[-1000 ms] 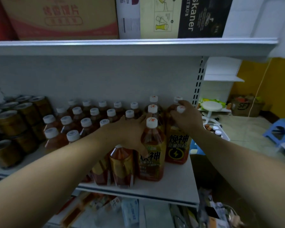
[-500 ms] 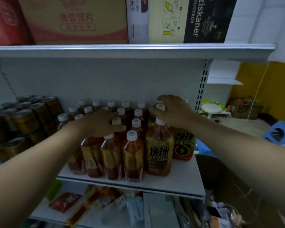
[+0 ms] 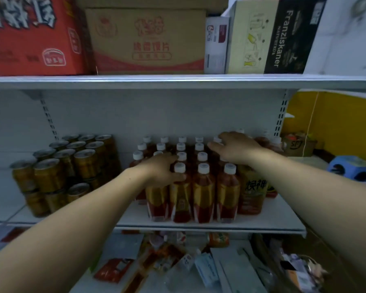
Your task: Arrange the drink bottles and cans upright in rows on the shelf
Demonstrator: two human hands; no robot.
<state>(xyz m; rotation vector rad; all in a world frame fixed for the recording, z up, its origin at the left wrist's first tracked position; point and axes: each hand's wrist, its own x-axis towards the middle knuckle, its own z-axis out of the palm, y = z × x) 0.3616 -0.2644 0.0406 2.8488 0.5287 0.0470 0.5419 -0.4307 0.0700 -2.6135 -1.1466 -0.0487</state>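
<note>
We are squaring the bottle rows (image 3: pixel 203 187) on the shelf (image 3: pixel 273 222): our left grip (image 3: pixel 163 170) curls round the neck of the front bottle (image 3: pixel 180 195) just right of it, our right grip (image 3: pixel 235 149) lies spread on caps (image 3: pixel 217 139) beneath it, and next we should probably nudge that bottle flush.

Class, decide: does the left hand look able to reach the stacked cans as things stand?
Likely yes, once it lets go: the left hand grips a front bottle, and only bare shelf separates it from the cans.
</note>
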